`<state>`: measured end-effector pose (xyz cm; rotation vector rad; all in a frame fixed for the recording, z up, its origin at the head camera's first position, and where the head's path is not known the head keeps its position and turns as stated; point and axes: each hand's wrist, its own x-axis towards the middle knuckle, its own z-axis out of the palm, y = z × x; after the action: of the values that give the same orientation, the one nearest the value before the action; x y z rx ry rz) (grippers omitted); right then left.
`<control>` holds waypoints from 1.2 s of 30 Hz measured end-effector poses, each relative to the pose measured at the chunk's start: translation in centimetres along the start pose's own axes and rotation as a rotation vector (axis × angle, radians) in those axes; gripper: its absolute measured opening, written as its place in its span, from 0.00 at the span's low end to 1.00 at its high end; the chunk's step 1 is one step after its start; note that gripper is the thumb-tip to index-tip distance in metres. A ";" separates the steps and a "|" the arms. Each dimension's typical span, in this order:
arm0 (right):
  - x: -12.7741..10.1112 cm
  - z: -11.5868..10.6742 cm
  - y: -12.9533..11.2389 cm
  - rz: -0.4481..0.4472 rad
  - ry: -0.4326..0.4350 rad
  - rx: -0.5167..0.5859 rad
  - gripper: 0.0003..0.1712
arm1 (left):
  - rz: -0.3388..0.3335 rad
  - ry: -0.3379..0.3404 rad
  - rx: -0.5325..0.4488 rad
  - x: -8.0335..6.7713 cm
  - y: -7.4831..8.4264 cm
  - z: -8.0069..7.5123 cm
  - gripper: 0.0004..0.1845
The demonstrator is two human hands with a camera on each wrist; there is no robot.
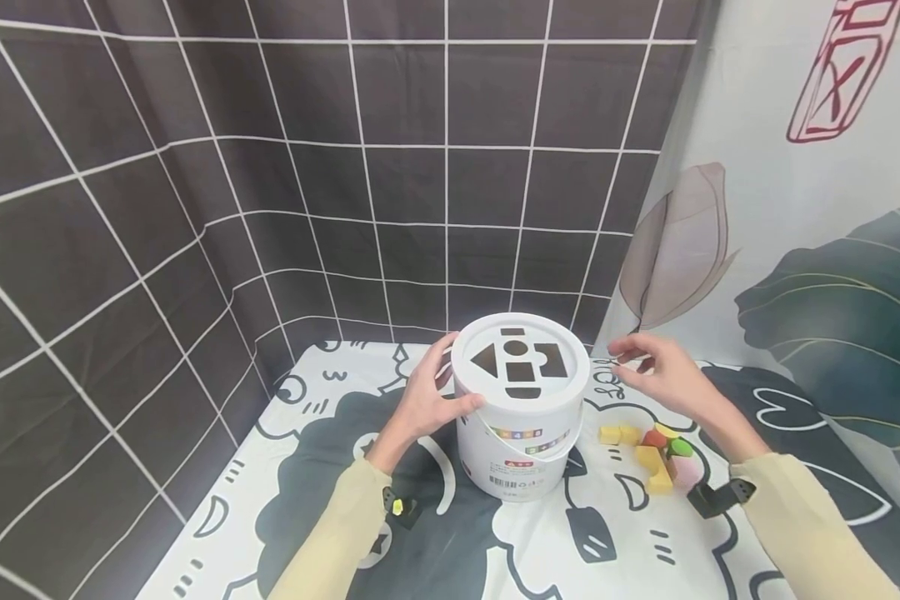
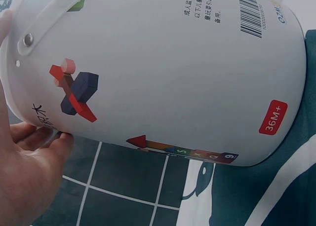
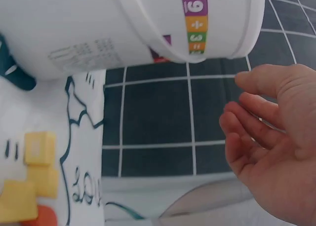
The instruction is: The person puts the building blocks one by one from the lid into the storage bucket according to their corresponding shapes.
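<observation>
Nearest to us in the head view are our two pale yellow sleeves [image 1: 345,533], each with a dark wrist strap, reaching forward over a table cover [image 1: 307,467] printed with black and white cartoon figures. Our left hand [image 1: 423,400] presses against the left side of a white bucket [image 1: 521,442] that stands upright on the cover — the fingers reach up to the rim of the lid [image 1: 521,362] and the thumb lies against the wall, so the hand holds the bucket from the side. The lid has dark shape cutouts: a triangle, a circle, a square and others. Our right hand [image 1: 660,371] hovers just to the right of the bucket, apart from it, fingers relaxed and spread, holding nothing. Below that hand lies a small heap of wooden blocks [image 1: 656,458] — yellow, red, green and pink. A dark tiled wall [image 1: 345,167] stands behind, and a leaf-printed curtain [image 1: 817,250] at the right. In the left wrist view we see the bucket [image 2: 173,73] close up, with printed blocks, a barcode and a red "36M+" badge; the left hand [image 2: 29,171] touches its wall at the lower left. In the right wrist view the right hand [image 3: 274,142] is empty, fingers loosely bent, clear of the bucket [image 3: 123,23]; yellow blocks [image 3: 34,171] lie at the lower left.
</observation>
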<state>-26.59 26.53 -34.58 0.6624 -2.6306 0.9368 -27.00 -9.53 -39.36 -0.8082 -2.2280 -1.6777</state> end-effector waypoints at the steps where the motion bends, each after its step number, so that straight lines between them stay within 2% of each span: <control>1: -0.4 -0.1 0.2 0.002 -0.009 -0.005 0.17 | -0.001 -0.001 -0.001 0.0 0.0 0.0 0.65; 5: -1.7 -0.1 1.0 0.033 -0.027 -0.029 0.19 | -0.001 0.002 -0.004 0.0 -0.1 0.1 0.66; 10: -3.1 0.2 1.8 0.116 -0.041 -0.058 0.21 | 0.001 0.006 -0.007 0.0 -0.1 0.1 0.66; 16: -4.4 0.5 2.7 0.187 -0.068 -0.054 0.22 | 0.009 0.002 -0.020 -0.1 -0.1 0.1 0.64; 25: -6.3 1.3 4.4 0.218 -0.076 -0.046 0.23 | 0.010 -0.002 -0.015 -0.1 0.1 0.0 0.63; 32: -7.5 1.9 5.2 0.313 -0.141 -0.014 0.27 | 0.011 -0.003 -0.021 -0.1 -0.1 0.0 0.63; 36: -8.1 2.1 5.7 0.290 -0.149 -0.014 0.28 | 0.015 -0.001 -0.015 -0.2 0.0 0.0 0.63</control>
<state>-22.68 31.70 -42.33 0.3647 -2.9184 0.9769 -26.85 -9.57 -39.41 -0.8272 -2.2073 -1.6898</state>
